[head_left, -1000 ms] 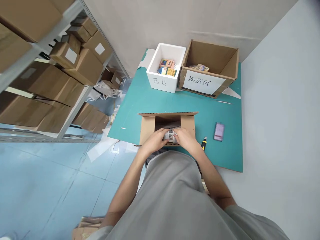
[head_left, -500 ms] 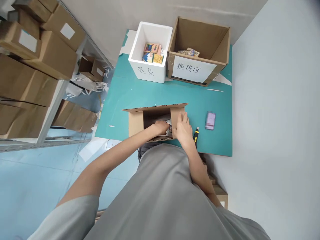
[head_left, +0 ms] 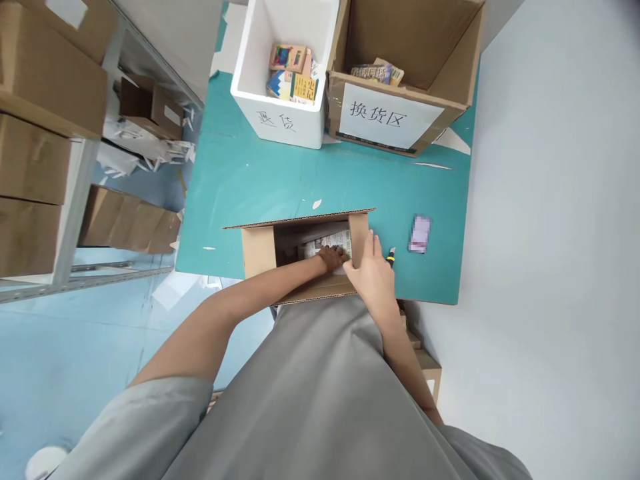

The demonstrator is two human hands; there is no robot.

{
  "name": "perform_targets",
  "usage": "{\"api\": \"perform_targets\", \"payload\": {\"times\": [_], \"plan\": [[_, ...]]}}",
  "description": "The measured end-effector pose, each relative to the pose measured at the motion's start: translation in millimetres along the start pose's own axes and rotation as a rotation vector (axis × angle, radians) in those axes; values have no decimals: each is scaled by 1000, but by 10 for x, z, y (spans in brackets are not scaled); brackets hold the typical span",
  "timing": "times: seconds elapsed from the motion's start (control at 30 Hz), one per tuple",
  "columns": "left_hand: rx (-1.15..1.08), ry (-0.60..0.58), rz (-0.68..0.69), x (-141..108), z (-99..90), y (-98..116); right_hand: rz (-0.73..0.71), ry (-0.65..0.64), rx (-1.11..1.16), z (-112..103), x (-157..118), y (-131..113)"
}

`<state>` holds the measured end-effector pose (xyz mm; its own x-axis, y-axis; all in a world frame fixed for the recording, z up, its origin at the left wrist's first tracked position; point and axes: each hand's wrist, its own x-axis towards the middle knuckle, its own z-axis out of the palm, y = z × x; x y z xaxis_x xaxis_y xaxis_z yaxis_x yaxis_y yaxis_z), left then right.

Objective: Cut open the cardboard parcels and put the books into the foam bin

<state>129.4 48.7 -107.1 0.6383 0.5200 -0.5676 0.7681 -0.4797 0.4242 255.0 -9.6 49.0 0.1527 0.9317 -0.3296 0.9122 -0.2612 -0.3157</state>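
An open cardboard box [head_left: 259, 252] stands at the table's near edge with its flaps spread. Inside it lies printed paper [head_left: 327, 241] that looks like newsprint. My left hand [head_left: 333, 259] reaches into the box, its fingers curled on the paper at the right end; the fingertips are partly hidden. My right hand [head_left: 375, 273] grips the box's right end, thumb toward the opening and fingers along the outer side. Just beyond my right hand lies a black and yellow utility knife [head_left: 391, 257], partly covered by the hand.
A white foam box [head_left: 290, 123] and a large cardboard carton [head_left: 335, 100], both holding small packs or books, stand at the back of the green table [head_left: 280, 180]. A blurred pinkish object [head_left: 420, 233] lies at right. Shelves with cartons [head_left: 45, 80] stand left; a wall is at right.
My view has moved closer over the table. More printed paper shows inside the box, and my left hand's fingers have shifted on it. My right hand has slid from the flap to the box's outer side.
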Motion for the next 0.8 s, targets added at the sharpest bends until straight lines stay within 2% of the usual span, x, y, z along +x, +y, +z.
{"api": "perform_targets", "payload": {"times": [0.1,0.17,0.33,0.43,0.6,0.8], "plan": [[33,-22,10,90,72,-103,72,19,57,-77,-97,209],[37,-14,48,185,85,-133,89,22,81,-57,-119,274],[71,-25,191,448,46,-86,83,66,125,61,-84,257],[122,-42,236,498,22,-90,90,89,140,72,-61,238],[172,-9,198,463,81,-59,99,106,110,88,-45,241],[134,151,139,450,179,167,82,125,107,110,-41,234]]}}
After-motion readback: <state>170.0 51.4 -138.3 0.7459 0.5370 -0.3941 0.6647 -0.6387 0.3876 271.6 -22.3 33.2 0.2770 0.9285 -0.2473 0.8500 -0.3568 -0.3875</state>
